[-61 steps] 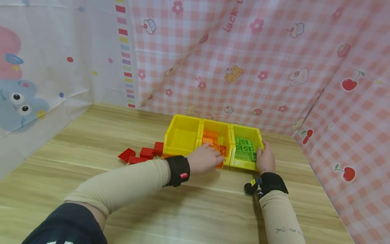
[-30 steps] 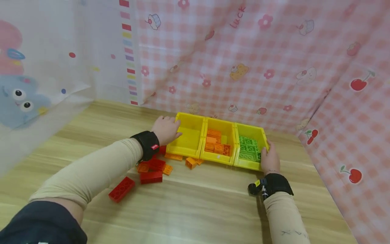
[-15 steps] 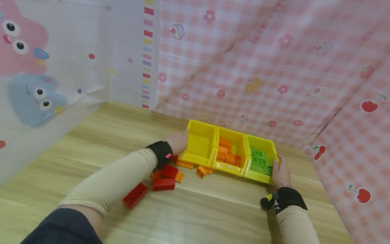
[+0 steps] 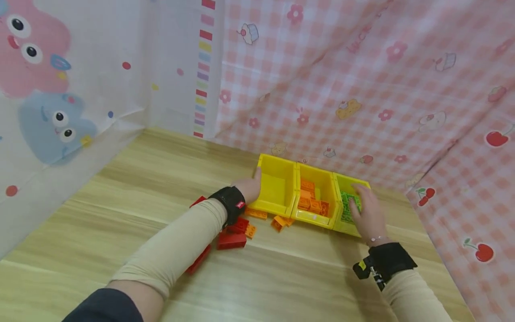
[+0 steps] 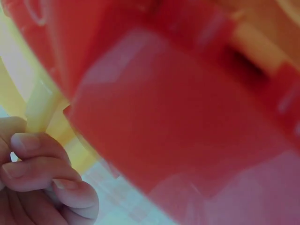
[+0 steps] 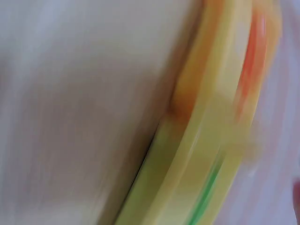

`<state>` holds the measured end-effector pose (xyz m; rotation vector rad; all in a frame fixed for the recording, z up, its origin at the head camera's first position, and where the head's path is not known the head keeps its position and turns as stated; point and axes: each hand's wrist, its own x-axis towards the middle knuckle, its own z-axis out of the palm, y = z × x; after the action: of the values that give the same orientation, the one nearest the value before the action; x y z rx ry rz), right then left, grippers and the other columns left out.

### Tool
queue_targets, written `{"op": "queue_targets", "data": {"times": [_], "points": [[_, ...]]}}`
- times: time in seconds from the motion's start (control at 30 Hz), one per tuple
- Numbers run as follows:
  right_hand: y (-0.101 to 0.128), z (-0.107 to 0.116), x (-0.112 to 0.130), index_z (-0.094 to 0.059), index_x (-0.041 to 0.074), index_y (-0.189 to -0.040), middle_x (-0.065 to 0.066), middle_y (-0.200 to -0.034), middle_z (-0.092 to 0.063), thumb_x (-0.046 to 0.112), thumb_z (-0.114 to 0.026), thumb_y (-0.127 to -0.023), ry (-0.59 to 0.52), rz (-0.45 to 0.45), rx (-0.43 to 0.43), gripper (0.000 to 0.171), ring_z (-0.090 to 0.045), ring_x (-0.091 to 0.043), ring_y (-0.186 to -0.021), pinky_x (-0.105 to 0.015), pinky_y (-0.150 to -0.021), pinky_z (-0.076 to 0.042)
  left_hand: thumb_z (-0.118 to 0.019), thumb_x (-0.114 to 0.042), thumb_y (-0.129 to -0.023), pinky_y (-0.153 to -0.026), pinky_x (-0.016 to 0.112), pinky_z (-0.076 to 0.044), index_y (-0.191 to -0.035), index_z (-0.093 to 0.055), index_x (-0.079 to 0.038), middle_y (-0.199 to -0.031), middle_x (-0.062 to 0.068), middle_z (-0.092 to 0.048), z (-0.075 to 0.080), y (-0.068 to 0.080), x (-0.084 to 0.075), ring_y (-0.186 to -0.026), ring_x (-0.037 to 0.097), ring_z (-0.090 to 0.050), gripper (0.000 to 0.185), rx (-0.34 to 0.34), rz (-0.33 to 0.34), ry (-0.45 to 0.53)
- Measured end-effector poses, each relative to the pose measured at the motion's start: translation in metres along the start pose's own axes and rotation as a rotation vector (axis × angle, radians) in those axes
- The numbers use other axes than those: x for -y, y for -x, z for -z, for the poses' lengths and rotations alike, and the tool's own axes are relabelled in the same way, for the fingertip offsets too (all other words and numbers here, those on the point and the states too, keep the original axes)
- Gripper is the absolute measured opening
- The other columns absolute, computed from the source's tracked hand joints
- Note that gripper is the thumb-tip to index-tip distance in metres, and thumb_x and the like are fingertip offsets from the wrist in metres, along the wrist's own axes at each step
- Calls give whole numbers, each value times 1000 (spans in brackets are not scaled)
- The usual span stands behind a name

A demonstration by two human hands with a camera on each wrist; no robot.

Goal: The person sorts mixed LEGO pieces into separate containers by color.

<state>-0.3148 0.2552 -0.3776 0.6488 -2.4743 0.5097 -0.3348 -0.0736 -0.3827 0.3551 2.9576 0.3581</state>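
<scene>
Three yellow bins stand joined in a row on the table. My left hand (image 4: 249,188) grips the outer side wall of the left bin (image 4: 275,192), thumb up along its edge. The left wrist view shows its curled fingers (image 5: 42,168) at a yellow edge (image 5: 41,105), with a red brick (image 5: 178,117) filling the foreground. Orange bricks (image 4: 309,201) lie in the middle bin (image 4: 326,181). Over the right bin (image 4: 346,181), my right hand (image 4: 370,217) hovers with spread fingers, partly covering the green bricks (image 4: 347,205). The right wrist view is blurred.
Loose red bricks (image 4: 232,241) lie on the table (image 4: 293,277) beside and under the left forearm. Several orange bricks (image 4: 278,223) sit along the front of the left bin. A pink checked cloth (image 4: 281,89) hangs close behind the bins.
My left hand has left the middle bin and taken hold of the left bin's outer wall. My right hand has let go of the right bin's side and moved over its opening.
</scene>
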Motion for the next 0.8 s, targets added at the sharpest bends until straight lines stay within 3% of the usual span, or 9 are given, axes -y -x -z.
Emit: {"op": "queue_targets", "data": {"times": [0.1,0.2,0.27,0.37,0.47,0.57,0.7,0.8], "points": [[-6,-16,46,-53,2,-126,-16,-123,-55,1,-63,-85,43,266,220,43,-57,-29,-101,-44,-81,-47,-31,-9,-100,-57,33,-45,-148,0,0,-68,8,-60,3,-5,1,-56,19,-53,58,-9,6,-15],[-7,-35,82,-49,10,-134,-10,-136,-48,8,-62,-88,130,466,473,48,-63,-22,-90,-37,-72,-51,-32,-9,-100,-60,37,-48,-148,0,0,-76,11,-64,2,-11,3,-61,22,-58,59,-24,12,-14],[-6,-48,97,-47,13,-137,-9,-140,-43,12,-60,-90,216,575,537,49,-63,-20,-82,-34,-64,-51,-33,-11,-100,-61,38,-48,-148,-1,0,-78,12,-65,2,-12,2,-63,23,-59,59,-31,23,-12],[-3,-63,109,-50,13,-135,-9,-138,-46,7,-61,-89,335,683,506,48,-62,-19,-81,-32,-61,-50,-33,-12,-100,-64,39,-49,-149,-2,-1,-83,13,-66,2,-10,-2,-68,24,-60,59,-32,42,-26],[-1,-69,112,-54,13,-131,-7,-132,-50,3,-65,-84,402,715,461,49,-60,-21,-93,-33,-65,-51,-33,-13,-101,-70,39,-49,-149,-4,-2,-91,14,-66,3,-5,-8,-75,25,-62,57,-37,52,-45],[0,-70,112,-56,13,-128,-6,-124,-53,0,-67,-81,414,710,451,50,-60,-20,-86,-32,-63,-51,-32,-14,-102,-73,40,-49,-149,-3,-3,-95,16,-66,2,-2,-10,-79,27,-62,56,-27,55,-26],[0,-62,113,-55,12,-128,-6,-116,-55,1,-64,-84,310,648,471,47,-54,-14,-65,-28,-55,-48,-33,-14,-101,-65,39,-49,-150,-1,-5,-78,13,-65,-1,-4,-6,-66,25,-59,59,7,65,-14],[-4,-44,108,-56,11,-128,-7,-114,-57,9,-67,-84,186,577,425,45,-57,-15,-68,-30,-60,-50,-34,-13,-100,-59,38,-47,-150,-1,-6,-66,9,-59,-3,-8,-7,-57,22,-54,60,15,71,-18]]}}
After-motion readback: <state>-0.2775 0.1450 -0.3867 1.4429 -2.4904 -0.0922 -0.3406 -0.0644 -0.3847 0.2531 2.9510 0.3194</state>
